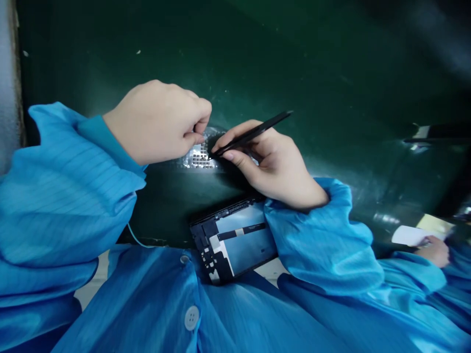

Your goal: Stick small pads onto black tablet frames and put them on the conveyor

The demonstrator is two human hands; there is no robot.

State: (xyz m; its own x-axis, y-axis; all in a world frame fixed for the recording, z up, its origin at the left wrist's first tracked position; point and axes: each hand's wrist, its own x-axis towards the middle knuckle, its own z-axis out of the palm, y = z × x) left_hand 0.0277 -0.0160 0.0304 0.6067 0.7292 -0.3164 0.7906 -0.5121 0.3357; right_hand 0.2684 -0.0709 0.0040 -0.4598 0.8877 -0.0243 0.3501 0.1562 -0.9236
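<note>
My left hand is closed, its thumb and forefinger pinched at the edge of a shiny clear sheet of small square pads. The sheet lies on the green table, partly hidden under my fingers. In my right hand I hold slim black tweezers like a pen. Their tip points down at the pads on the right side of the sheet; whether it grips one is too small to tell. Below my right wrist, an opened phone or tablet body rests tilted at the table's front edge, against my blue smock.
The green table spreads out ahead, with a few white specks. On the right, a co-worker's hand holds white and yellowish slips of paper. A dark object with a pale end lies farther up on the right.
</note>
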